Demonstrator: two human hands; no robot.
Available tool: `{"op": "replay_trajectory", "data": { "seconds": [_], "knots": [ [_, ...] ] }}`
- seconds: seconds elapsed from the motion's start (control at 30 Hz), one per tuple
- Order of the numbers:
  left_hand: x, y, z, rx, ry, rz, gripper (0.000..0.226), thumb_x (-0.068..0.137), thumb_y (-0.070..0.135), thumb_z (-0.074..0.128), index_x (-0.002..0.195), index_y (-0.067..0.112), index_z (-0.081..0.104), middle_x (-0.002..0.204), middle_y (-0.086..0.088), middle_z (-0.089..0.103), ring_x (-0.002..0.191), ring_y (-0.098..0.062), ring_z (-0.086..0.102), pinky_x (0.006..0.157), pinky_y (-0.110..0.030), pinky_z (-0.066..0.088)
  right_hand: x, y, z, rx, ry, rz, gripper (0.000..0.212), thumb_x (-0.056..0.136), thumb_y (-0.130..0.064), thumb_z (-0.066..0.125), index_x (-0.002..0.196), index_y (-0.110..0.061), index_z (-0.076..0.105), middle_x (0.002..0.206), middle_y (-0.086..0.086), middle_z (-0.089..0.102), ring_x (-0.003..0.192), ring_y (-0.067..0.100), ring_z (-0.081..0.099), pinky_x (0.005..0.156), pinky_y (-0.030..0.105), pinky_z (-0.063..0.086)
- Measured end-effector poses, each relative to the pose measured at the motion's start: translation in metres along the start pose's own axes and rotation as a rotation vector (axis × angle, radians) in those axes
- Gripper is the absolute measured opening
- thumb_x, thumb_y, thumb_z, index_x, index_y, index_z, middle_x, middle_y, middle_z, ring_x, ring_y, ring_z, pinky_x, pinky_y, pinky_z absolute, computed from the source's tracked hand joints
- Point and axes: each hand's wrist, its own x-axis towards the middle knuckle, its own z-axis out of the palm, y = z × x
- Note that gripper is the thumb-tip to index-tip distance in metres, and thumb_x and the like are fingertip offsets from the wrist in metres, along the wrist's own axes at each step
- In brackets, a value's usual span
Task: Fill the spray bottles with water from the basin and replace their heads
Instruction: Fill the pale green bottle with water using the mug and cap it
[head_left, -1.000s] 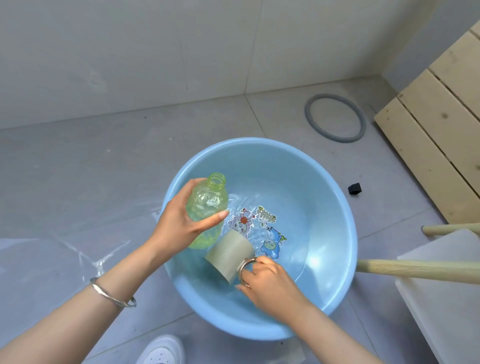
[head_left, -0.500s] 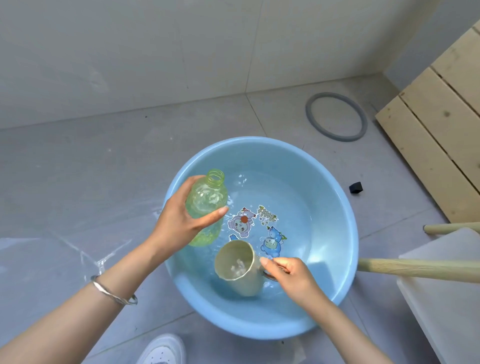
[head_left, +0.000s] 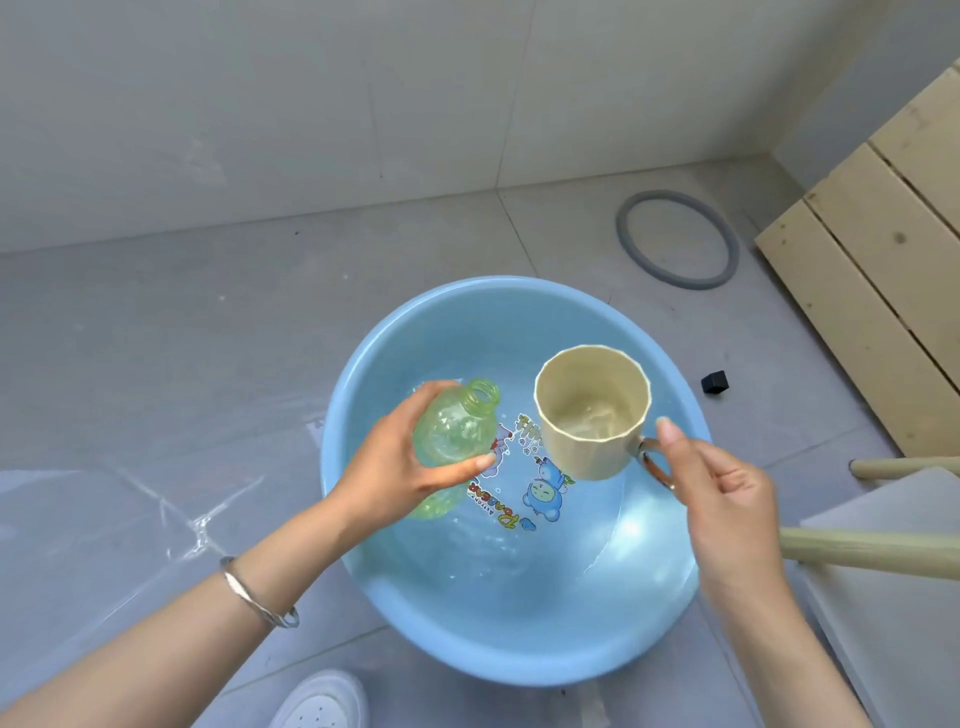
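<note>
A light blue basin (head_left: 519, 660) with water and cartoon stickers on its bottom sits on the grey floor. My left hand (head_left: 400, 467) grips a clear green spray bottle (head_left: 457, 426) without its head, tilted over the basin's left side with the open neck pointing up and right. My right hand (head_left: 722, 493) holds a beige cup (head_left: 592, 410) by its metal handle, lifted above the basin to the right of the bottle's neck. Water shows inside the cup. No spray head is in view.
A grey rubber ring (head_left: 675, 239) lies on the floor beyond the basin, and a small black cube (head_left: 715, 383) to its right. Wooden planks (head_left: 883, 249) lean at the right. A white stool with wooden legs (head_left: 883, 551) stands at the lower right. My white shoe (head_left: 322, 701) is below the basin.
My right hand has lifted the cup out of the water, up and to the right, now upright with water in it. The bottle has tipped a little more toward the cup.
</note>
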Motion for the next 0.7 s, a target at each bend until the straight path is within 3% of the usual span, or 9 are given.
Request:
{"op": "replay_trajectory", "data": {
  "seconds": [0.07,0.13,0.27,0.3,0.37,0.5,0.63,0.7],
  "knots": [
    [0.0,0.001,0.003,0.016,-0.036,0.01,0.061,0.062,0.063,0.073,0.115,0.044,0.049,0.114,0.029,0.059,0.112,0.006,0.054,0.094,-0.008,0.036,0.003,-0.01,-0.004,-0.026,0.029,-0.081,0.073,0.076,-0.051,0.07,0.063,0.017,0.045,0.052,0.003,0.037,0.055,0.005,0.052,0.08,0.034,0.05],
    [-0.001,0.002,0.005,0.037,-0.055,0.014,0.059,0.061,0.064,0.073,0.112,0.049,0.047,0.116,0.033,0.056,0.113,0.009,0.052,0.094,-0.005,0.034,0.004,-0.019,-0.006,-0.091,0.024,-0.163,0.073,0.071,-0.057,0.065,0.06,0.012,0.041,0.058,0.008,0.031,0.06,0.012,0.041,0.063,0.022,0.044],
    [-0.001,0.001,0.009,0.056,-0.096,0.01,0.064,0.061,0.067,0.076,0.115,0.05,0.046,0.12,0.03,0.056,0.117,0.007,0.051,0.098,-0.009,0.035,0.001,-0.034,-0.005,-0.245,0.031,-0.283,0.06,0.079,-0.044,0.068,0.05,-0.007,0.029,0.051,0.004,0.021,0.053,0.011,0.026,0.049,0.021,0.025],
    [-0.001,0.001,0.009,0.055,-0.105,0.006,0.064,0.062,0.065,0.077,0.116,0.049,0.045,0.121,0.028,0.057,0.117,0.006,0.051,0.098,-0.01,0.035,0.0,-0.036,-0.004,-0.283,0.032,-0.318,0.06,0.08,-0.04,0.069,0.051,-0.01,0.026,0.05,-0.005,0.017,0.051,0.009,0.02,0.048,0.021,0.02],
    [0.0,0.001,0.01,0.062,-0.113,0.007,0.064,0.063,0.06,0.075,0.117,0.046,0.046,0.121,0.025,0.057,0.116,0.005,0.052,0.097,-0.009,0.035,-0.001,-0.037,-0.004,-0.35,0.03,-0.375,0.06,0.08,-0.039,0.069,0.051,-0.011,0.025,0.049,-0.005,0.018,0.05,0.01,0.017,0.047,0.019,0.016],
    [0.0,-0.002,0.012,0.084,-0.116,0.018,0.065,0.066,0.061,0.077,0.12,0.043,0.046,0.122,0.025,0.056,0.116,0.004,0.052,0.098,-0.013,0.037,-0.003,-0.038,-0.002,-0.521,0.052,-0.479,0.049,0.078,-0.05,0.059,0.049,-0.017,0.036,0.051,-0.001,0.038,0.055,0.016,0.027,0.052,0.016,0.026],
    [0.0,-0.002,0.012,0.082,-0.112,0.002,0.064,0.065,0.06,0.077,0.119,0.047,0.045,0.123,0.026,0.055,0.117,0.003,0.051,0.099,-0.015,0.037,-0.006,-0.041,0.001,-0.635,0.081,-0.564,0.054,0.079,-0.05,0.055,0.047,-0.009,0.044,0.068,0.001,0.051,0.062,0.022,0.032,0.058,0.019,0.03],
    [0.0,-0.001,0.012,0.082,-0.11,0.005,0.064,0.066,0.057,0.078,0.12,0.045,0.045,0.122,0.026,0.055,0.117,0.003,0.051,0.099,-0.014,0.037,-0.006,-0.042,0.001,-0.699,0.093,-0.622,0.054,0.081,-0.046,0.056,0.046,-0.007,0.044,0.052,0.008,0.041,0.062,0.024,0.031,0.06,0.024,0.03]
  ]
}}
